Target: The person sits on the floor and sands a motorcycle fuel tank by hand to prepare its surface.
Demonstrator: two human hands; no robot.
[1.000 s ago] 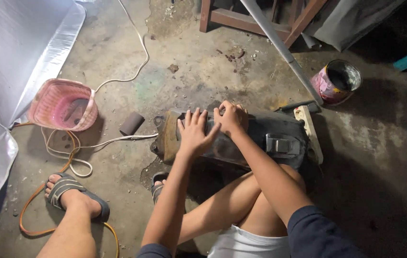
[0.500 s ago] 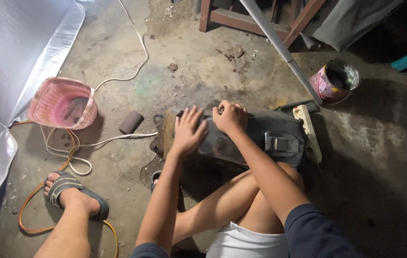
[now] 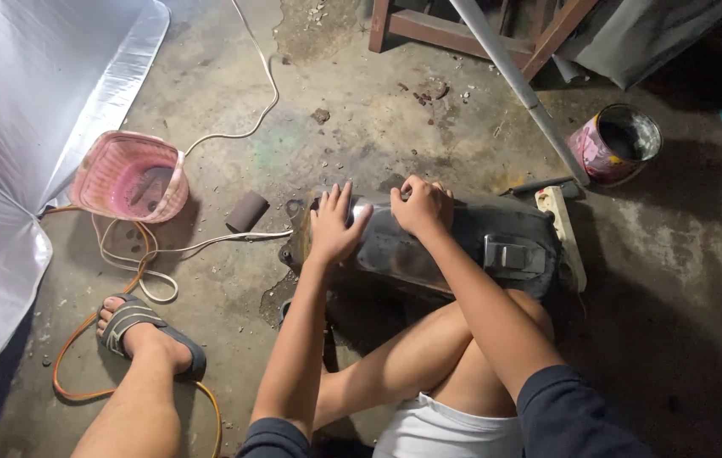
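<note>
A dark, dusty motorcycle body panel (image 3: 462, 246) lies on the concrete floor in front of my knees. My left hand (image 3: 334, 227) rests flat on its left end, fingers spread. My right hand (image 3: 420, 206) is curled over the panel's upper edge near the middle, fingers bent as if pressing something against it; whatever is under the fingers is hidden. A rectangular latch-like fitting (image 3: 509, 254) sits on the panel to the right of my right forearm.
A pink woven basket (image 3: 130, 178) stands at the left, with white and orange cables (image 3: 144, 263) looping beside it. A small brown block (image 3: 247, 211) lies by the panel. A paint can (image 3: 615, 142), a metal pole (image 3: 518, 85) and a silver sheet (image 3: 30, 102) surround the spot.
My left hand slid a little left along the panel's end. The right hand stayed curled on the upper edge, and the view shifted only slightly.
</note>
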